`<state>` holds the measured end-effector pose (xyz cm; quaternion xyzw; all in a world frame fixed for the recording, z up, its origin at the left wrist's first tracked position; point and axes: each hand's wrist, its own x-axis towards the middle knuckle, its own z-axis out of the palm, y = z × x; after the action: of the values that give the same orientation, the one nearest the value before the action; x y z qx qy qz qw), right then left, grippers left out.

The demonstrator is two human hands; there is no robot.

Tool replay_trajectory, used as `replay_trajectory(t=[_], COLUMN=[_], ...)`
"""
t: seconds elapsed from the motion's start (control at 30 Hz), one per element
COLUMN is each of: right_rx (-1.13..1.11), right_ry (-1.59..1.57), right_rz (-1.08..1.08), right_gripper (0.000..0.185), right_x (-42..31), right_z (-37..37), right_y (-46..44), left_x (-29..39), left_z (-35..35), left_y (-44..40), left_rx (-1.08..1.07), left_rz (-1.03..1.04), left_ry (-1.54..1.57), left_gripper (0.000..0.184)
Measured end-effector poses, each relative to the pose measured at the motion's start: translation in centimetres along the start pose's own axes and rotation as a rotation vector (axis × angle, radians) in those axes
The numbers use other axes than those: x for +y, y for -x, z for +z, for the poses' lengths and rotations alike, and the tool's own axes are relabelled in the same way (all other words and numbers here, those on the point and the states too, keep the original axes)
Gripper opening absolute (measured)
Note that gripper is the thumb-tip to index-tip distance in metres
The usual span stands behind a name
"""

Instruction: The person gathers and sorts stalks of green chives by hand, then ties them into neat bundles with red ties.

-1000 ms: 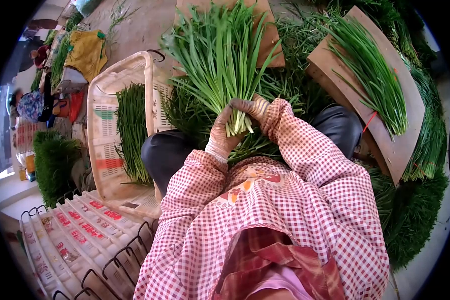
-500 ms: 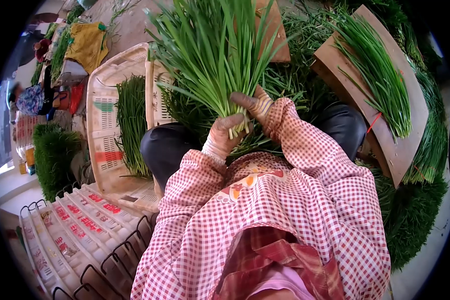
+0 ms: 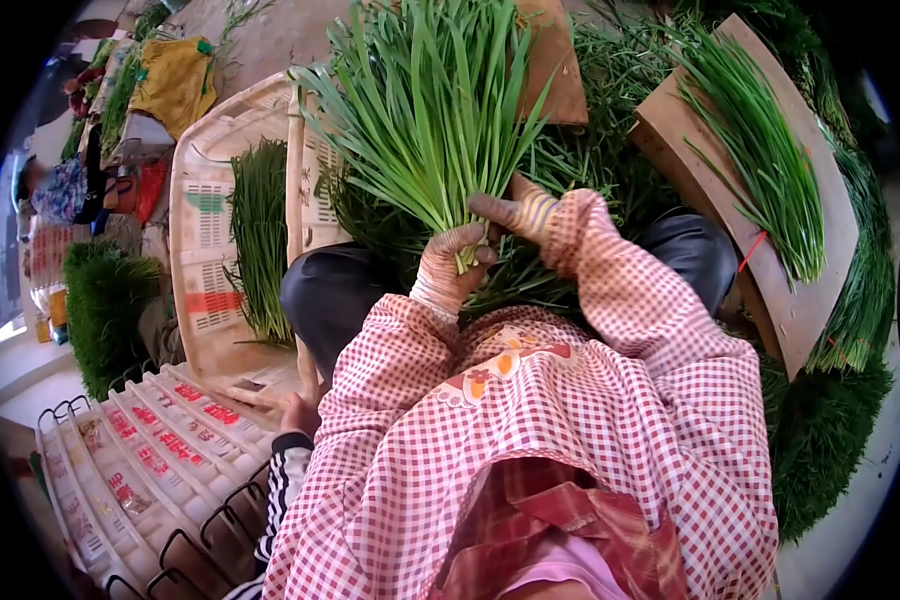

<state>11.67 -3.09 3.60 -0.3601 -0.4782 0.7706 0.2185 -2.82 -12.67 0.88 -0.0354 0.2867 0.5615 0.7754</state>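
A fanned bunch of Chinese chives [image 3: 435, 130] rises in front of me, leaves pointing away and pale cut stems toward my lap. My left hand [image 3: 452, 262], in a soiled glove, is closed round the stem ends. Just above it, my right hand [image 3: 518, 212], also gloved, grips the same stems from the right side; some of its fingers are hidden behind them. Loose chive leaves [image 3: 610, 150] lie in a heap under and beyond the bunch.
To my left stands a plastic crate [image 3: 195, 340] holding chives [image 3: 260, 240]. Another person's hand [image 3: 295, 415] and striped sleeve [image 3: 282, 490] reach in near white packages [image 3: 160, 450] in a wire rack. At right, a tied chive bundle [image 3: 760, 160] lies on a board [image 3: 820, 210].
Another person's hand and striped sleeve have appeared at my left, by the crate. The bunch leans slightly further left, and my right hand has shifted a little down its stems.
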Motion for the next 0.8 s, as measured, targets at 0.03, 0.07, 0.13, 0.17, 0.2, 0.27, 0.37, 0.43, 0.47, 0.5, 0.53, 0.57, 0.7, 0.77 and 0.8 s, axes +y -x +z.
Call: replay_trajectory(t=[0.03,0.07,0.13,0.17,0.2,0.27,0.37,0.43,0.47,0.5,0.53,0.57,0.7,0.77,0.8], right_rx=[0.006,0.138,0.258,0.291,0.292,0.245,0.265,0.32,0.365,0.366,0.305,0.242,0.246,0.287,0.28], right_ry=[0.241,0.541,0.418,0.337,0.339,0.565,1.05,1.097,1.15,1.149,1.213,1.274,0.935,0.351,0.327], right_rz=[-0.004,-0.062,-0.171,-0.323,-0.325,-0.407,-0.095,-0.049,0.004,0.004,0.026,0.048,-0.04,0.044,0.027], right_gripper=[0.093,0.091,0.063,0.057,0.057,0.042,0.054,0.057,0.061,0.061,0.062,0.062,0.05,0.045,0.042], right_x=[-0.3,-0.6,-2.1,-2.8,-4.6,-8.6,-12.2,-11.6,-11.2,-11.6,-12.1,-12.3,-11.9,-12.4,-13.0], right_z=[-1.0,-2.1,-3.7,-4.3,-4.0,-2.6,-1.6,-2.4,-2.9,-3.0,-3.0,-3.1,-5.7,-6.4,-6.7], right_y=[0.3,0.9,1.4,1.3,1.6,2.0,0.6,-0.8,-1.4,-1.5,-1.4,-1.4,-2.6,-2.5,-2.2], left_x=[0.2,0.2,0.5,0.3,0.1,-0.1,-0.4,-0.4,-0.5,-0.6,-0.7,-0.7,-0.5,-0.1,0.1], left_z=[0.1,0.3,0.3,0.2,0.5,1.0,2.1,3.0,3.3,3.3,3.4,3.4,4.2,4.0,4.0], left_y=[0.1,0.1,0.1,0.1,0.2,0.3,0.5,0.9,0.9,0.9,0.9,1.0,0.9,0.7,0.6], left_rx=[-0.005,0.005,0.036,0.073,0.11,0.158,0.158,0.137,0.134,0.131,0.129,0.131,0.11,0.052,0.045], left_rz=[0.01,0.045,0.051,0.068,0.084,0.118,0.145,0.136,0.158,0.169,0.18,0.178,0.183,0.196,0.201], left_ry=[-0.016,-0.077,-0.148,-0.18,-0.213,-0.298,-0.396,-0.446,-0.462,-0.503,-0.544,-0.546,-0.514,-0.513,-0.531], left_gripper=[0.029,0.031,0.034,0.033,0.032,0.03,0.029,0.032,0.034,0.036,0.038,0.038,0.041,0.041,0.041])
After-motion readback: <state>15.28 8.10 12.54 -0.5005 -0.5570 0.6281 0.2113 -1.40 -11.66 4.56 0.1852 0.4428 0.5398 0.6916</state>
